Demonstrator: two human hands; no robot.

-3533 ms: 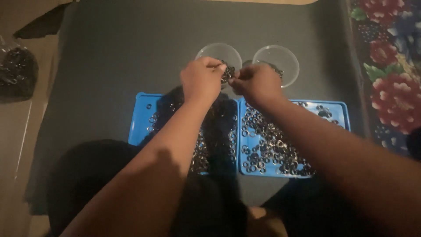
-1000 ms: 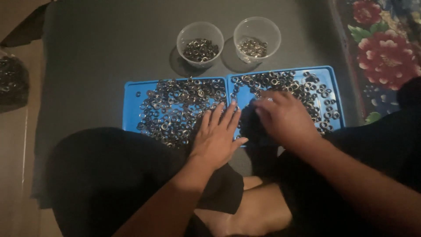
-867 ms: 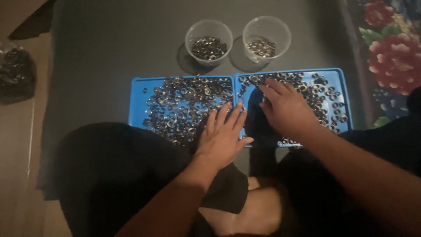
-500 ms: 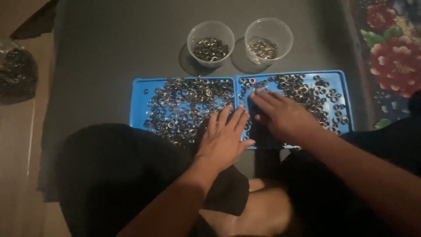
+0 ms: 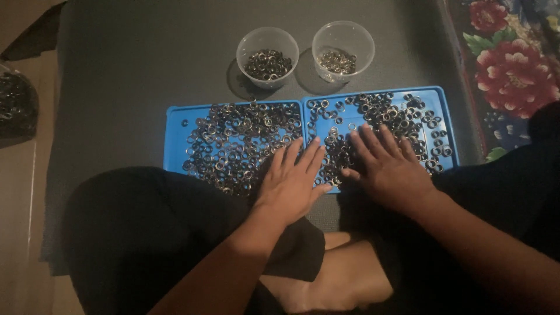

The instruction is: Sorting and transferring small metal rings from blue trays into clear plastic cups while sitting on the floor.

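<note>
a person seated cross-legged on a dark mat (image 5: pixel 146 70) works over two blue trays; the left hand (image 5: pixel 291 181) lies flat, fingers spread and clamped on nothing, across the seam between the left tray (image 5: pixel 175 125) and the right tray (image 5: pixel 446 116), resting on the small metal rings (image 5: pixel 239 137) that cover both. the right hand (image 5: pixel 388 166), also splayed and empty, presses on the rings just right of that seam. beyond the trays stand two clear cups (image 5: pixel 267 55), each holding some rings. the step in hand looks like spreading or sifting the rings; picking any out would call for a fingertip pinch
</note>
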